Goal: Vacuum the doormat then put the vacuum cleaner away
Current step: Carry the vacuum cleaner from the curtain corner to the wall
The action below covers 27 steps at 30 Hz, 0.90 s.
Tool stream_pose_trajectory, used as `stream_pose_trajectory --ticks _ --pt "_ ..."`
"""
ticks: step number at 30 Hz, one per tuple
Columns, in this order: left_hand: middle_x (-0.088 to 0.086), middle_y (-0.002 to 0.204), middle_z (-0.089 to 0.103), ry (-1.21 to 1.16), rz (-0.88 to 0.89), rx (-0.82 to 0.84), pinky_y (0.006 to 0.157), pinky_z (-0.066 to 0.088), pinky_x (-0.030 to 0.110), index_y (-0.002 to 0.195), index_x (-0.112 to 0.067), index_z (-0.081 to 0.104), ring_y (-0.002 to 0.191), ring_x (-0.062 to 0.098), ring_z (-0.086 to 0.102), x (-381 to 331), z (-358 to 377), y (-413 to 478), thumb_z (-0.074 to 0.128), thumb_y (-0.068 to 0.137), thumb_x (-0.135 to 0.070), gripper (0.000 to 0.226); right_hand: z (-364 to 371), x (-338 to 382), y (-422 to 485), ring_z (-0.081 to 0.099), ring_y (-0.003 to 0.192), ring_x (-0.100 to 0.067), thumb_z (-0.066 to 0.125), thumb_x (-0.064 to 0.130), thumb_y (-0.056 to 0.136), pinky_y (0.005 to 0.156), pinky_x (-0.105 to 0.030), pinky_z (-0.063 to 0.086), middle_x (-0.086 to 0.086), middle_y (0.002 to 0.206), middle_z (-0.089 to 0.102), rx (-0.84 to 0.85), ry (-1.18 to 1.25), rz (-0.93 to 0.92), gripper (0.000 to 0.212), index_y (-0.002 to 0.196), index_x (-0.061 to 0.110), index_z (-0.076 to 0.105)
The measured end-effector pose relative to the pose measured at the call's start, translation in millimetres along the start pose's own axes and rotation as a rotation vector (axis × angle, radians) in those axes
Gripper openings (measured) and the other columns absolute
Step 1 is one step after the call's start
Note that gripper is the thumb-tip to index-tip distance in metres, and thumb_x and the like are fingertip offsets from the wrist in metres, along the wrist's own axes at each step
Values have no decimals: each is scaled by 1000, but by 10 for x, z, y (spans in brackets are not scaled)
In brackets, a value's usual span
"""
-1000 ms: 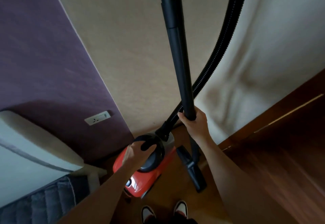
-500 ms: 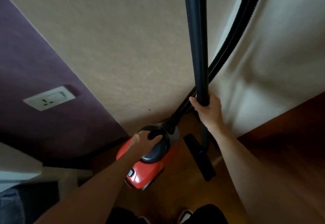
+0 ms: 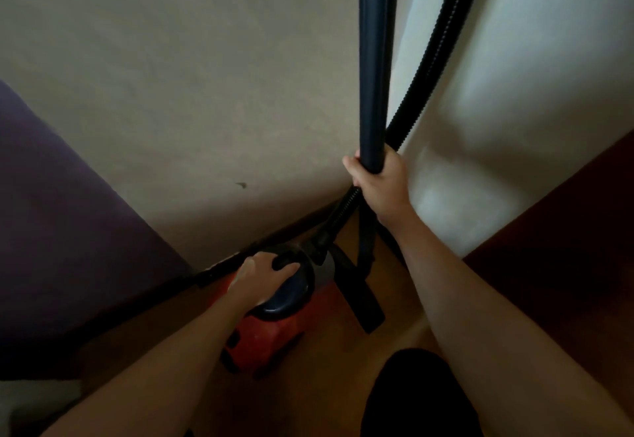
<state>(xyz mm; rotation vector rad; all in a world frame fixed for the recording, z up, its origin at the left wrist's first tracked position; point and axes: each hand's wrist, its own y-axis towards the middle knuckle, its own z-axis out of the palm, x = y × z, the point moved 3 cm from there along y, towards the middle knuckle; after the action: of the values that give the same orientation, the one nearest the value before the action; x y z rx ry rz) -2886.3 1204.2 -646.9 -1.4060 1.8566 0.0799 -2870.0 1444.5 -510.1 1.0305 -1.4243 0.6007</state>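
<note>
The left hand (image 3: pixel 264 273) gripped the vacuum's (image 3: pixel 274 326) handle (image 3: pixel 291 263); the right hand (image 3: pixel 382 182) was wrapped around the upright tube (image 3: pixel 375 59) in the floor's (image 3: pixel 404 330) corner.

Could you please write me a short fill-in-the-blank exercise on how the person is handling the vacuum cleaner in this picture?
1. The left hand grips the top handle of the vacuum cleaner, whose body is ____ in colour.
2. The right hand grips the wand, and the ribbed ____ runs up beside it.
3. The wall beyond the left forearm is ____, unlike the beige one next to it.

Missing words: red; hose; purple.
</note>
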Motion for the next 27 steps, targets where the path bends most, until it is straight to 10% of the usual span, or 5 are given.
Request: stream_pose_trajectory --ticks 27 --pt "-2 73 62 93 131 39 53 48 30 73 -28 59 64 15 62 -167 795 1154 56 93 -57 35 -262 -1091 590 53 59 -27 73 12 86 64 -44 50 -13 65 54 -70 43 -74 17 80 11 57"
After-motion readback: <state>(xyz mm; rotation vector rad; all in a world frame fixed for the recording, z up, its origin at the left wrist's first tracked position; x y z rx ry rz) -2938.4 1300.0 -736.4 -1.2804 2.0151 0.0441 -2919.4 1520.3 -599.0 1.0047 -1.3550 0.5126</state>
